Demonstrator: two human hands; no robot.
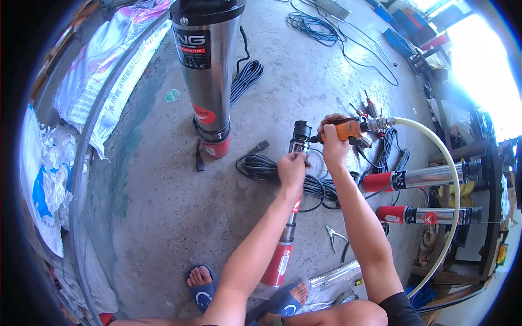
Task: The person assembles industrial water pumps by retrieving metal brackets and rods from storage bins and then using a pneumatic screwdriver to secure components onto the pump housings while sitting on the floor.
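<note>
A slim submersible pump [281, 261] stands between my feet, with a red lower end, a bare metal body and a black threaded top. My left hand [293, 171] is closed around it just under the top. In my right hand [334, 140] is an orange pistol-shaped air screwdriver [349, 129]. Its dark nose points left at the side of the pump's upper end; whether the tip touches is too small to tell. A pale yellow air hose [435, 140] runs from the tool's rear. Behind my hands, the pump's coiled black cable [258, 167] lies on the floor.
A large steel pump [209, 81] stands upright at the left. Two more pumps [421, 177] lie at the right beside a rack. Pliers [334, 237] rest near my right forearm. White sacks [117, 65] line the left side; a cable coil [312, 28] lies far off.
</note>
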